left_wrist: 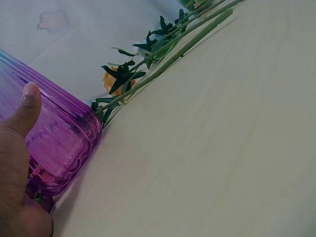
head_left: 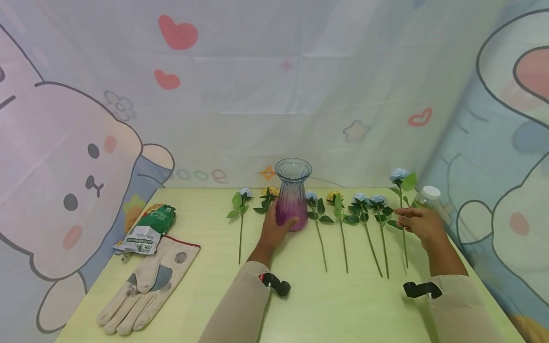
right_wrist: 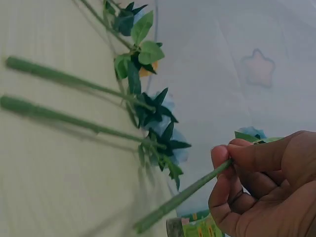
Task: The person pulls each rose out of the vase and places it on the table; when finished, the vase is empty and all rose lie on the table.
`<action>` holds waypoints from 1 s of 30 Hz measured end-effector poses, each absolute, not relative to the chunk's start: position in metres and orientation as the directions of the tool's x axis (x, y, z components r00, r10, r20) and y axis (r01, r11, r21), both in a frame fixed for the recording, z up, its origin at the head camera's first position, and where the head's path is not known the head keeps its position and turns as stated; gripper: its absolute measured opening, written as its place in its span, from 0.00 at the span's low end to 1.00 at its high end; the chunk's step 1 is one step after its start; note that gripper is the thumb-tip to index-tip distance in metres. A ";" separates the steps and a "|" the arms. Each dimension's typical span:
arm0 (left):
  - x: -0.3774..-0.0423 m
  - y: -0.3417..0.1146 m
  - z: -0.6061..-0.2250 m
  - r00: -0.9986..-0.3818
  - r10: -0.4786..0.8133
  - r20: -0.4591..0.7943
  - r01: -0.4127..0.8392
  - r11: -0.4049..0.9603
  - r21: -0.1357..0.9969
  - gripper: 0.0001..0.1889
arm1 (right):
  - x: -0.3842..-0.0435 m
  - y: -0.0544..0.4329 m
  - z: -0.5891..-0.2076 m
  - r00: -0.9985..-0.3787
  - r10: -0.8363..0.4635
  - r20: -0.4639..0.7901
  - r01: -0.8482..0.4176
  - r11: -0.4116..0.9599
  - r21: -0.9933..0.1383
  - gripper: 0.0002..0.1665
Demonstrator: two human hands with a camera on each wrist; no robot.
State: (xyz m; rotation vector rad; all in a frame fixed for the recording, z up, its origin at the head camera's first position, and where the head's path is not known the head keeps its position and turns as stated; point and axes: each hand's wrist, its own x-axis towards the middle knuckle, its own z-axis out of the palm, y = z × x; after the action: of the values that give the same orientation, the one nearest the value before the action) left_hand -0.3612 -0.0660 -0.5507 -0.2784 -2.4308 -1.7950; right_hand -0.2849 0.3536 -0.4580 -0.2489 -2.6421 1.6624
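Observation:
A glass vase (head_left: 293,195), clear blue at the flared top and purple below, stands upright near the back of the table. My left hand (head_left: 274,228) grips its lower part from the left, thumb across the front. At the right, my right hand (head_left: 422,226) pinches the green stem of a blue artificial rose (head_left: 399,175) between thumb and fingertips. The right wrist view shows that stem (right_wrist: 182,197) slanting down from the fingers, its lower end off the table. Nearest to this hand lie two blue roses (head_left: 377,201) with their stems toward me.
More roses lie in a row: a blue one (head_left: 246,192) and a yellow one (head_left: 270,191) left of the vase, others right of it. A white-capped bottle (head_left: 429,194) stands behind my right hand. Work gloves (head_left: 150,286) and a green-and-white packet (head_left: 150,228) lie at the left.

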 end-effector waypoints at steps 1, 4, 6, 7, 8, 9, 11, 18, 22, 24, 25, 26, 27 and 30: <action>-0.361 -0.066 -0.550 -0.978 0.084 0.193 0.209 0.286 0.935 0.57 | -0.284 0.356 -0.459 -0.985 0.149 -0.083 0.140 0.429 -0.892 0.26; -0.360 -0.066 -0.550 -0.978 0.084 0.192 0.208 0.287 0.935 0.57 | -0.282 0.363 -0.465 -0.981 0.168 -0.102 0.170 0.465 -0.869 0.23; -0.360 -0.066 -0.550 -0.978 0.082 0.190 0.206 0.288 0.935 0.57 | -0.281 0.368 -0.469 -0.978 0.174 -0.115 0.187 0.484 -0.855 0.23; -0.360 -0.066 -0.551 -0.979 0.081 0.188 0.204 0.290 0.935 0.57 | -0.281 0.370 -0.471 -0.976 0.180 -0.120 0.194 0.486 -0.852 0.24; -0.360 -0.066 -0.551 -0.979 0.079 0.186 0.201 0.293 0.935 0.57 | -0.280 0.372 -0.473 -0.975 0.185 -0.126 0.203 0.490 -0.848 0.24; -0.360 -0.066 -0.550 -0.980 0.078 0.181 0.197 0.296 0.935 0.56 | -0.279 0.373 -0.474 -0.974 0.188 -0.130 0.208 0.492 -0.846 0.24; -0.359 -0.066 -0.550 -0.981 0.077 0.178 0.193 0.299 0.935 0.57 | -0.279 0.375 -0.479 -0.972 0.196 -0.130 0.212 0.497 -0.841 0.24; -0.359 -0.066 -0.549 -0.978 0.079 0.193 0.207 0.287 0.935 0.57 | -0.276 0.379 -0.492 -0.957 0.271 -0.101 0.250 0.600 -0.760 0.22; -0.360 -0.066 -0.552 -0.975 0.080 0.205 0.220 0.289 0.932 0.57 | -0.278 0.380 -0.499 -0.952 0.287 -0.102 0.271 0.645 -0.715 0.23; -0.361 -0.066 -0.553 -0.975 0.079 0.209 0.223 0.287 0.932 0.58 | -0.279 0.380 -0.500 -0.955 0.280 -0.099 0.269 0.675 -0.687 0.23; -0.361 -0.066 -0.553 -0.974 0.079 0.211 0.225 0.284 0.932 0.58 | -0.279 0.380 -0.500 -0.957 0.273 -0.101 0.268 0.689 -0.674 0.24; -0.361 -0.066 -0.553 -0.974 0.079 0.213 0.227 0.282 0.932 0.58 | -0.279 0.379 -0.500 -0.958 0.268 -0.104 0.267 0.695 -0.667 0.24; -0.361 -0.066 -0.553 -0.973 0.079 0.215 0.229 0.281 0.932 0.58 | -0.280 0.379 -0.500 -0.959 0.262 -0.109 0.266 0.698 -0.665 0.25; -0.361 -0.066 -0.551 -0.971 0.083 0.224 0.239 0.277 0.931 0.57 | -0.279 0.377 -0.500 -0.961 0.245 -0.128 0.267 0.700 -0.662 0.27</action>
State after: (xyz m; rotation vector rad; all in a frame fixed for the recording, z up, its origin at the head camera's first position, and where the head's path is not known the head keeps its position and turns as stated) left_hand -0.3609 -0.0655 -0.5510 -0.3047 -2.4022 -1.7887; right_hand -0.2793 0.3772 -0.5001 -0.4402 -2.9243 1.1467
